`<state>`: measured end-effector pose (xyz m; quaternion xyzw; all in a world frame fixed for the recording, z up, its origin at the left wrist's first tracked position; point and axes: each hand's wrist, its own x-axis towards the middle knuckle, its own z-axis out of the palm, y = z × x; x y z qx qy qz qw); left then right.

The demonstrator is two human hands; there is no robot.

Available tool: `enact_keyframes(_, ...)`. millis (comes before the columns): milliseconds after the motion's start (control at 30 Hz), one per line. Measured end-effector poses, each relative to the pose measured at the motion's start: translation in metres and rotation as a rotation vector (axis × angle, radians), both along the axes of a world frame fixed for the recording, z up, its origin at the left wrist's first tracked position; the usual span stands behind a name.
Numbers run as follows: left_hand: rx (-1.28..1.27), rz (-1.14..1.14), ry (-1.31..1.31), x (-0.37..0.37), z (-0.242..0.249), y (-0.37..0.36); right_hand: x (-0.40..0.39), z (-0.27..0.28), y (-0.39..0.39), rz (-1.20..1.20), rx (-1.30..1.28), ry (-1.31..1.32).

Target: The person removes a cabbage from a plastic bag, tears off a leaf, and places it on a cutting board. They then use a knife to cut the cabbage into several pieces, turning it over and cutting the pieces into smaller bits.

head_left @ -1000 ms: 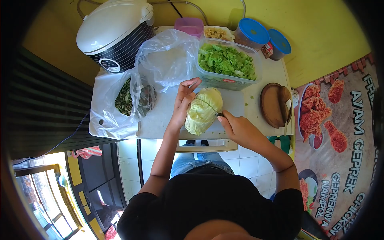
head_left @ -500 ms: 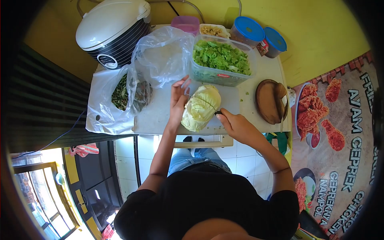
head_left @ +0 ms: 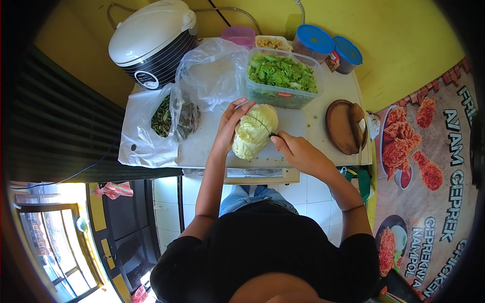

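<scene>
A pale green cabbage [head_left: 255, 132] lies on a white cutting board [head_left: 292, 126] near the table's front edge. My right hand [head_left: 301, 151] is closed round the dark handle of a knife [head_left: 273, 135], whose thin blade lies across the cabbage's upper part. My left hand [head_left: 231, 123] rests against the cabbage's left side, fingers stretched toward its top. Behind the cabbage stands a clear plastic container [head_left: 298, 97] filled with chopped green leaves [head_left: 282, 70].
A rice cooker [head_left: 151, 40] stands back left, with plastic bags [head_left: 151, 144] in front, one holding dark leaves. Blue-lidded containers [head_left: 314, 39], a pink tub [head_left: 239, 36] and a tray of yellowish pieces [head_left: 273, 43] line the back. A wooden mortar [head_left: 343, 126] is at right.
My left hand has moved up and onto the cabbage's upper left side. The knife blade now crosses the cabbage nearer its top. The camera view has shifted slightly.
</scene>
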<state>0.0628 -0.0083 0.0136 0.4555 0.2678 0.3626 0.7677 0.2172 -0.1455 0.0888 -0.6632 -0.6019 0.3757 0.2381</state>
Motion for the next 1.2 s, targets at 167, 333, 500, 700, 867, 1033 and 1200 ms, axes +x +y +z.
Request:
enact_keyframes(167,-0.077,-0.066,-0.213,-0.001,-0.013,0.005,-0.001,0.002,0.001,-0.02,-0.038,0.014)
enact_keyframes(333,-0.05,-0.144,-0.043,0.003,-0.015,0.007,-0.001,0.004,0.001,-0.016,-0.096,-0.018)
enact_keyframes(500,0.017,-0.227,0.039,0.004,-0.024,0.008,-0.002,-0.011,-0.01,-0.055,-0.04,-0.02)
enact_keyframes(700,0.171,-0.182,0.023,0.005,-0.028,0.005,0.014,-0.015,-0.008,0.012,-0.128,0.065)
enact_keyframes(867,0.069,-0.149,-0.1,0.008,-0.023,-0.006,0.016,-0.011,-0.013,0.01,-0.154,0.09)
enact_keyframes(1033,0.05,0.006,-0.139,0.009,-0.035,-0.003,0.017,-0.008,-0.006,0.022,-0.062,0.03)
enact_keyframes(1200,0.084,0.277,-0.067,0.004,-0.033,-0.007,0.009,0.011,0.014,0.046,0.005,0.0)
